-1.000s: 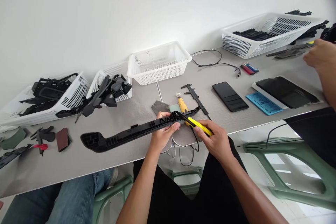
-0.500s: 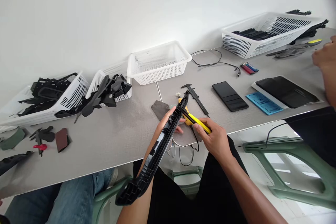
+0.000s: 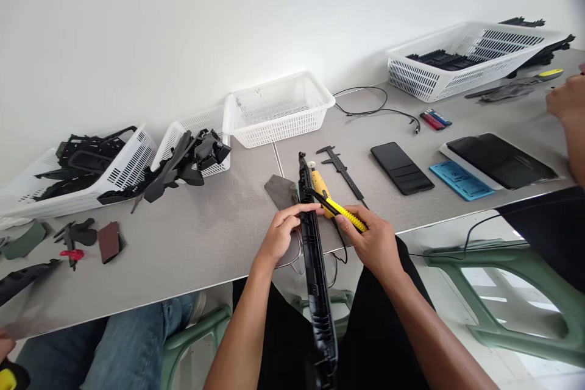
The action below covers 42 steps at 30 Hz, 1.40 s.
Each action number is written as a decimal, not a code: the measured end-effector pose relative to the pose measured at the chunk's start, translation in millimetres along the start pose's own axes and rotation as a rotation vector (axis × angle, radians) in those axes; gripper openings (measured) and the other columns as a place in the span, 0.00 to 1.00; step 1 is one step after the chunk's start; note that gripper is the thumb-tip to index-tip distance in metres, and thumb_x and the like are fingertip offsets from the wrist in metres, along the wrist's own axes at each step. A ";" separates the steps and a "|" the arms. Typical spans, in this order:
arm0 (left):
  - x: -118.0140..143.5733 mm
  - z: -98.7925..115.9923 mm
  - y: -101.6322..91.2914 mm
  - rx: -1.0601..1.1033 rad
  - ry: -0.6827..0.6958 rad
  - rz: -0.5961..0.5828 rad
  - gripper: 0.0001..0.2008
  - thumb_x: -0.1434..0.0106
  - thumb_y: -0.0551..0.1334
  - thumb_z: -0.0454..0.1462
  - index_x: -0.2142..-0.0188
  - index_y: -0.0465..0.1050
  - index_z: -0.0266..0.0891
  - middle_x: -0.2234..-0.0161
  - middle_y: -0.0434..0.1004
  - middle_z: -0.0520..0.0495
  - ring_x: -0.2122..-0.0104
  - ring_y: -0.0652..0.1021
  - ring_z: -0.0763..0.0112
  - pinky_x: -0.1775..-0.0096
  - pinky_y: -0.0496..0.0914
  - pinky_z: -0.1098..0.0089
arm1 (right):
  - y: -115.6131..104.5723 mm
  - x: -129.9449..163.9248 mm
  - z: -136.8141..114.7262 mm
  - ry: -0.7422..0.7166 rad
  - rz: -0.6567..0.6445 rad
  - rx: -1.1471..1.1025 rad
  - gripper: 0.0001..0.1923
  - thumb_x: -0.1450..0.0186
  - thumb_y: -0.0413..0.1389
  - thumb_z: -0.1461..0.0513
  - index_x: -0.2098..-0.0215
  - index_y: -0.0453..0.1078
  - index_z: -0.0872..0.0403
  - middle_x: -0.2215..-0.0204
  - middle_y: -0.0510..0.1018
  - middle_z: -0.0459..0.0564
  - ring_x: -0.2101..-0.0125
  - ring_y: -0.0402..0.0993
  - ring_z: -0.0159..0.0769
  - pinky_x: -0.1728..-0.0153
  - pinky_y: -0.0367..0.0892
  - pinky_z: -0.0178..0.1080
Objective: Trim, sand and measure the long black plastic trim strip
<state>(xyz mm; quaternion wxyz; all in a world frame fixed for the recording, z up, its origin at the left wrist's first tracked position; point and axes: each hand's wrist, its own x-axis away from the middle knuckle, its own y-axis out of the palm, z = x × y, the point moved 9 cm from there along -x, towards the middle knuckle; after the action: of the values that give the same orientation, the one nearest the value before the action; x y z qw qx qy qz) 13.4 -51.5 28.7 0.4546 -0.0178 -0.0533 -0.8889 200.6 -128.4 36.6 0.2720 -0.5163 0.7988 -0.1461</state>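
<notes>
Head view: the left hand point(image 3: 280, 233) is closed around a long black plastic part point(image 3: 313, 256), fingers wrapped over its upper section at the near edge of the tabletop point(image 3: 205, 237). The part runs near to far, its far end resting over the tabletop just beside a grey pad point(image 3: 281, 190), its near end hanging off the edge toward the person's lap. The right hand point(image 3: 373, 242) is closed on a yellow utility knife point(image 3: 343, 214), just right of the part; the knife's tip meets the part immediately right of the left hand's fingers. A yellow tool point(image 3: 319, 183) lies on the tabletop behind the knife, touching the part's right side. A black caliper point(image 3: 340, 169) lies further right, a black phone point(image 3: 401, 167) beyond it. An empty white basket point(image 3: 278, 109) stands at the far side. Another person's hand point(image 3: 565, 97) is at the far right edge.
</notes>
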 end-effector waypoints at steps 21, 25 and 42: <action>-0.6 -17.6 -26.0 0.105 -0.104 0.324 0.35 0.34 0.66 0.66 0.61 0.84 0.34 0.60 0.90 0.35 0.69 0.87 0.59 0.69 0.80 0.65 | 2.3 2.8 -1.6 -0.079 -0.021 -0.005 0.16 0.23 0.58 0.48 0.53 0.81 0.49 0.61 0.88 0.51 0.65 0.83 0.45 0.64 0.72 0.43; -1.2 -14.7 -26.8 0.144 -0.066 0.375 0.29 0.38 0.72 0.61 0.65 0.74 0.37 0.50 0.88 0.35 0.74 0.85 0.68 0.70 0.81 0.68 | 1.9 2.9 -0.9 -0.076 -0.020 -0.001 0.17 0.23 0.58 0.47 0.54 0.81 0.49 0.62 0.88 0.52 0.66 0.83 0.45 0.64 0.72 0.43; 2.5 1.1 -11.1 0.036 -0.050 0.248 0.41 0.31 0.70 0.47 0.24 0.55 0.51 0.63 0.80 0.52 0.77 0.83 0.70 0.74 0.77 0.71 | -1.2 6.0 -4.0 -0.116 -0.060 -0.079 0.15 0.25 0.61 0.49 0.54 0.83 0.49 0.62 0.88 0.51 0.65 0.84 0.45 0.62 0.74 0.43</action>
<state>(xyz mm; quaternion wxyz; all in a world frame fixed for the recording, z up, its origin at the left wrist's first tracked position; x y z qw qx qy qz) 2.9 -46.9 29.1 0.5596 -0.0383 -0.0779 -0.8242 197.3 -134.6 38.8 0.2925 -0.5582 0.7709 -0.0924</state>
